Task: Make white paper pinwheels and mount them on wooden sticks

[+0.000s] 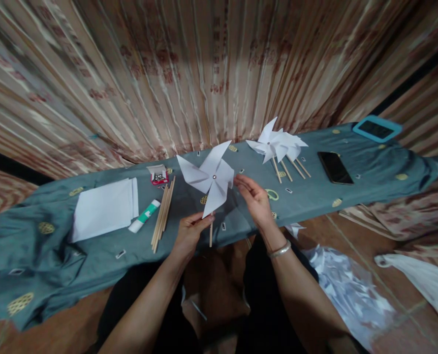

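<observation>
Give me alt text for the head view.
A person's left hand holds a white paper pinwheel, right hand at its edge, above grey-green patterned cloth. Pale wooden sticks, stacked white paper and more white paper pinwheels lie nearby.

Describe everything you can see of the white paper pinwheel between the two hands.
The white, paper-looking pinwheel has pointed, folded blades meeting at a small, shiny round pin. It faces the camera above the grey-green cloth; a thin, pale wooden stick shows below. The left hand holds it near the lowest blade tip; the right hand touches its right edge.
</observation>
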The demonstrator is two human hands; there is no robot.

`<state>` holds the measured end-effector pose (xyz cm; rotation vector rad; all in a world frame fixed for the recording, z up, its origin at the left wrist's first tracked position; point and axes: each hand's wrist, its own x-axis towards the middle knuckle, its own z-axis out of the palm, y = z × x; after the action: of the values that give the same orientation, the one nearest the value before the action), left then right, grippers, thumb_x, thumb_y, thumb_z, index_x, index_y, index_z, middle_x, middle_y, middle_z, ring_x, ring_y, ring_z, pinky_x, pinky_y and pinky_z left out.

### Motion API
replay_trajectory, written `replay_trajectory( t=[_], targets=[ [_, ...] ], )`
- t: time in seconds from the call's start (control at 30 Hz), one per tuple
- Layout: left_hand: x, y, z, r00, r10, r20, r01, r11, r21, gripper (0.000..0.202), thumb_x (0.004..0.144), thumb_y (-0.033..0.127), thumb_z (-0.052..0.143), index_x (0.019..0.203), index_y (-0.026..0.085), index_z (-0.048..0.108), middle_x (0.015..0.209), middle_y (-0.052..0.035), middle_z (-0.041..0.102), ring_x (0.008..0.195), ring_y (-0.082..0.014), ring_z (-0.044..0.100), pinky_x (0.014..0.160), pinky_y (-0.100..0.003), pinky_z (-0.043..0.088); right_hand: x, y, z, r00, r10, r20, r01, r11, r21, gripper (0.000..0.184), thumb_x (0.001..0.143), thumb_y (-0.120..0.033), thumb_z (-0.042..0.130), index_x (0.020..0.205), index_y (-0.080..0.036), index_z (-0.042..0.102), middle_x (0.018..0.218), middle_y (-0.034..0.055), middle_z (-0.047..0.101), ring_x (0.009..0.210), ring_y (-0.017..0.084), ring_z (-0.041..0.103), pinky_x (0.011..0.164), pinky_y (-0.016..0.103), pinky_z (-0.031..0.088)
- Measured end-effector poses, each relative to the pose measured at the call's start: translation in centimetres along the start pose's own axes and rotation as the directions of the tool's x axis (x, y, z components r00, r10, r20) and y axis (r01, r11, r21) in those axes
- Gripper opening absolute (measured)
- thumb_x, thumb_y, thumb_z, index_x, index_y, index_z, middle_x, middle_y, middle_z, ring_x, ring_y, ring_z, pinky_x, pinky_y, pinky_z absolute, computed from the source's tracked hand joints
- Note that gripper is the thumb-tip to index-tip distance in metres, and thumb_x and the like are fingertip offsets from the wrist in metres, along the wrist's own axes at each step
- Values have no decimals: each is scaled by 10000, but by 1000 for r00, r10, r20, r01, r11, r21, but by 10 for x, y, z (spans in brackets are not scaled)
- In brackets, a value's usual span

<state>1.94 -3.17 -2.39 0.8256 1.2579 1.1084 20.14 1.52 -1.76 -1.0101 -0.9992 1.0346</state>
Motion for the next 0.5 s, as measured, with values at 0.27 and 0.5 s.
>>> replay_trajectory(
  t=[0.27,0.5],
  targets=[
    [1,6,0,998,32,-51,-32,999,-5,321,478,367,859,759,230,787,834,-57,774,735,-183,658,757,-317,508,-5,-7,1,993,101,-67,-98,994,56,317,626,-462,802,850,-244,748,827,15,759,825,188,681,882,370,520],
    [4,4,-4,996,77,-54,-75,997,24,274,540,349,836,783,234,788,843,-57,773,735,-184,657,748,-310,502,-14,-8,7,980,196,-21,-194,977,94,278,597,-422,825,792,-236,756,786,8,749,739,167,652,814,346,523]
  ],
)
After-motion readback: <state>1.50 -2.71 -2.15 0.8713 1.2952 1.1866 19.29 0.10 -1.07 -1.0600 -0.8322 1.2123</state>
